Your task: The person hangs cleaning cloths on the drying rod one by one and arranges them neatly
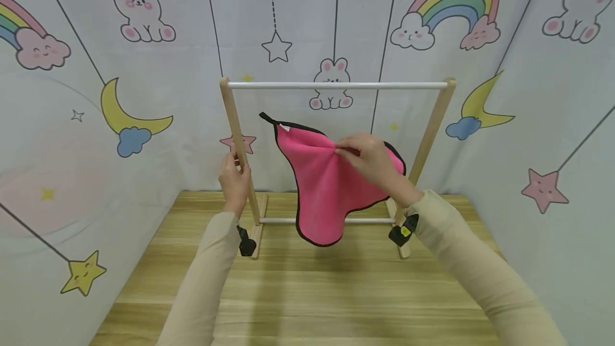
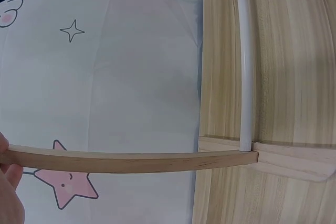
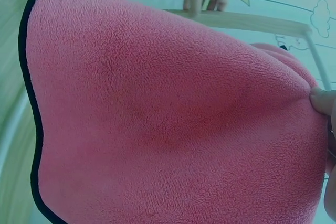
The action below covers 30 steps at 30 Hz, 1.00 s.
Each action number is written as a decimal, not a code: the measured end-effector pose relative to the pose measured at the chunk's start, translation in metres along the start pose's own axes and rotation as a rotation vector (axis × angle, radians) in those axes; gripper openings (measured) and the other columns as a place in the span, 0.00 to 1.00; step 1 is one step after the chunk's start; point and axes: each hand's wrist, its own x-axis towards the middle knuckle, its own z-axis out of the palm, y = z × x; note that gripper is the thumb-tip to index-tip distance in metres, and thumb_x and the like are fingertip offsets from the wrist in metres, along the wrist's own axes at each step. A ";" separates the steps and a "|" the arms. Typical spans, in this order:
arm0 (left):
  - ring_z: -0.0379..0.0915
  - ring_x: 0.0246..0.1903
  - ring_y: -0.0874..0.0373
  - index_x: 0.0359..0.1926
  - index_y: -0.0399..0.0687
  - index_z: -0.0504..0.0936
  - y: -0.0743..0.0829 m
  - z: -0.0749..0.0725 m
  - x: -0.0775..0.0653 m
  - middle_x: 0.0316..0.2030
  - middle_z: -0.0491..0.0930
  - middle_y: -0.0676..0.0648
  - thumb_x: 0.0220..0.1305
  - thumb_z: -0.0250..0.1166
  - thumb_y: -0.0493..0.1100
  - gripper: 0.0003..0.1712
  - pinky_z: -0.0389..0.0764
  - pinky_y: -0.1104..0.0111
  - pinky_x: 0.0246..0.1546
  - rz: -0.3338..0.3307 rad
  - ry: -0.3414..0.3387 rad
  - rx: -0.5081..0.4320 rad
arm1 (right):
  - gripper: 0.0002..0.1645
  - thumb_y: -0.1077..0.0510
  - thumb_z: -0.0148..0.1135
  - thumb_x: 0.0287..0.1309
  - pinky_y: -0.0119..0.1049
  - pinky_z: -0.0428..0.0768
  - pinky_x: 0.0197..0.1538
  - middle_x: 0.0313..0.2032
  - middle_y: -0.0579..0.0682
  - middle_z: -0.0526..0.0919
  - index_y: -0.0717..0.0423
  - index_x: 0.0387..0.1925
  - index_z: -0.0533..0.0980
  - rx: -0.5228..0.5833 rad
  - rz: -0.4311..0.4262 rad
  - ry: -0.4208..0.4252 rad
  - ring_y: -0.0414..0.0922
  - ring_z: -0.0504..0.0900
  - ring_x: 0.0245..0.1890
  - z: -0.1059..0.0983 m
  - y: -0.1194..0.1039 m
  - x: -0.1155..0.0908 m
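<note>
A pink towel (image 1: 317, 186) with black edging hangs in the air in front of a wooden rack, a black loop (image 1: 267, 117) sticking out at its upper left corner. Between thumb and fingers, my right hand (image 1: 367, 159) pinches the cloth near its upper middle, so folds fan down from there. My left hand (image 1: 234, 183) grips the left wooden post (image 1: 233, 116) of the rack; in the left wrist view, only part of that hand (image 2: 10, 198) shows at the edge. Fuzzy pile of the towel (image 3: 157, 87) fills most of the right wrist view.
The rack has a white top bar (image 1: 288, 85), a right post (image 1: 432, 127) and a low white bar (image 2: 245, 66) between its wooden feet. It stands on a wood-grain table (image 1: 307, 303). Behind and at both sides hangs a white cloth backdrop (image 1: 192, 68) with cartoon prints.
</note>
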 end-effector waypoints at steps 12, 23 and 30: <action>0.75 0.42 0.46 0.49 0.32 0.72 0.002 0.000 0.000 0.43 0.75 0.36 0.56 0.57 0.28 0.17 0.83 0.61 0.40 -0.013 -0.009 0.006 | 0.06 0.66 0.66 0.47 0.35 0.77 0.33 0.30 0.54 0.85 0.62 0.31 0.83 -0.034 -0.042 0.055 0.46 0.79 0.33 -0.025 -0.013 0.031; 0.76 0.42 0.46 0.49 0.32 0.72 0.000 0.000 0.000 0.43 0.74 0.36 0.57 0.57 0.28 0.17 0.83 0.61 0.41 -0.022 -0.009 0.013 | 0.10 0.64 0.65 0.50 0.37 0.78 0.35 0.32 0.58 0.84 0.64 0.35 0.82 -0.107 -0.077 0.097 0.49 0.78 0.34 -0.044 -0.012 0.063; 0.75 0.42 0.45 0.49 0.31 0.72 -0.001 0.000 0.000 0.43 0.75 0.35 0.56 0.57 0.27 0.18 0.83 0.61 0.41 -0.007 -0.009 0.011 | 0.12 0.61 0.64 0.52 0.40 0.79 0.40 0.34 0.58 0.84 0.64 0.38 0.81 -0.161 -0.024 0.105 0.50 0.79 0.37 -0.052 -0.008 0.087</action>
